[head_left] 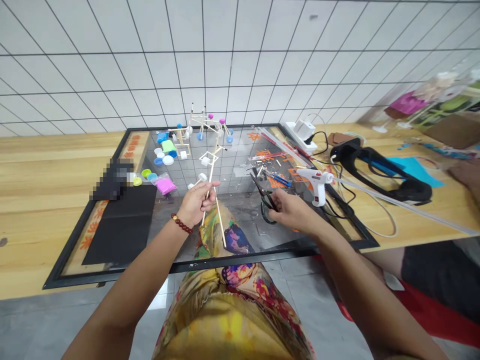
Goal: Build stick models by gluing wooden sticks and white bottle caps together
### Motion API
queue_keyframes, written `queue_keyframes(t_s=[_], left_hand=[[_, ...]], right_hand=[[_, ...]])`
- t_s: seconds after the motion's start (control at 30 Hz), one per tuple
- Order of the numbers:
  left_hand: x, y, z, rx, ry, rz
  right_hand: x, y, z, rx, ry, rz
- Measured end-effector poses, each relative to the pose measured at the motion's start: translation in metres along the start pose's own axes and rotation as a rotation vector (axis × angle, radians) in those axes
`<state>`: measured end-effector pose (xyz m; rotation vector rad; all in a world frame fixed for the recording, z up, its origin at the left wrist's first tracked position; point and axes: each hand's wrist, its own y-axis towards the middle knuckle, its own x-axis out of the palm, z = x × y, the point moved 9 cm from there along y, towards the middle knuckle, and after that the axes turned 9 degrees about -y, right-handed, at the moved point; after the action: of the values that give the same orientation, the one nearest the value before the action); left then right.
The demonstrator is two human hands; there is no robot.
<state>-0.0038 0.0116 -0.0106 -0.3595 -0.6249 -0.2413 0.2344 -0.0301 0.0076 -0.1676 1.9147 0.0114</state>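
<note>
My left hand (198, 204) pinches a thin wooden stick (212, 169) over the shiny, mirror-like panel (176, 235). A second pale stick (221, 225) runs down from the same hand; I cannot tell whether it is held too or lies on the panel. Black-handled scissors (265, 197) are in my right hand (290, 209), their blades pointing away from me and slightly apart. Beyond my left hand stands a small construction of sticks (202, 120) with pink and blue round pieces. White caps (202, 177) lie nearer, close to my left fingers.
At the left are black paper (120, 225), a pink packet (165, 185) and several coloured caps (158, 161). A white glue gun (318, 185) with cables lies right, beside a blue cutter (278, 179), clear glue sticks (281, 142) and a power strip (300, 137). Another person's knee (438, 275) shows lower right.
</note>
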Motion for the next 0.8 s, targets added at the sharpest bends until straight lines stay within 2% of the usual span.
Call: queue_keyframes(t_s=[0.07,0.13,0.3,0.43,0.5,0.67,0.8], left_hand=[[0.002,-0.001,-0.002,-0.018,0.007,-0.009],[0.003,-0.001,-0.002,-0.015,0.013,-0.020],[0.002,-0.001,0.002,0.015,-0.001,-0.029],[-0.002,-0.002,0.012,0.078,-0.055,0.019],[-0.003,-0.003,0.015,0.096,-0.067,0.044],[-0.003,-0.003,0.013,0.099,-0.052,0.059],[-0.003,-0.003,0.010,0.090,-0.044,0.063]], right_hand=[[0.004,0.015,-0.020,-0.070,0.285,0.012],[0.009,0.029,-0.036,-0.085,0.407,0.033],[0.011,0.048,-0.051,-0.103,0.191,0.206],[-0.009,0.041,-0.038,-0.084,-0.146,0.413],[-0.020,0.035,-0.031,-0.058,-0.238,0.477],[-0.035,0.023,-0.025,0.013,-0.235,0.535],[-0.035,0.015,-0.031,-0.036,-0.148,0.619]])
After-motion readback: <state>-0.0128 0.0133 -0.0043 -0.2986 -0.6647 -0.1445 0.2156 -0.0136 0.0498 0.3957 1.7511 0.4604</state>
